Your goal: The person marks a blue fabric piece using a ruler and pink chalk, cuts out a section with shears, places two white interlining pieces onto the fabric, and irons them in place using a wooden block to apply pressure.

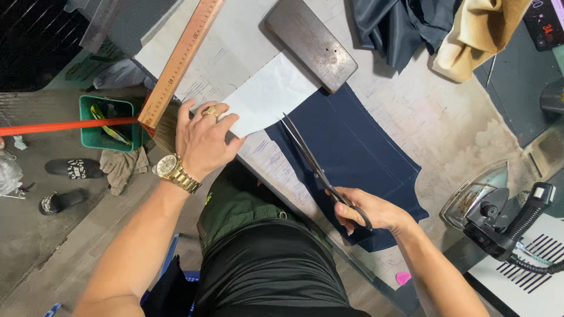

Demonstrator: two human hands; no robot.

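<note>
Bin (94, 136): sitting on the floor at far left, beside a rag (122, 168) and sandals (69, 169).
Ruler (179, 61): lying slantwise across the table's (435, 117) left corner.
Left hand (202, 141): pressing flat, fingers spread, on the white pattern (269, 97), wearing a ring and a gold watch.
Weight (310, 42): resting on the pattern's upper end.
Scissors (311, 164): blades lying open along the left edge of the navy cloth (358, 158).
Right hand (367, 212): gripping the scissor handles, fingers closed through the loops.
Cloth: lying flat mid-table, partly under the pattern.
Iron (479, 194): standing near the table's right edge.
</note>
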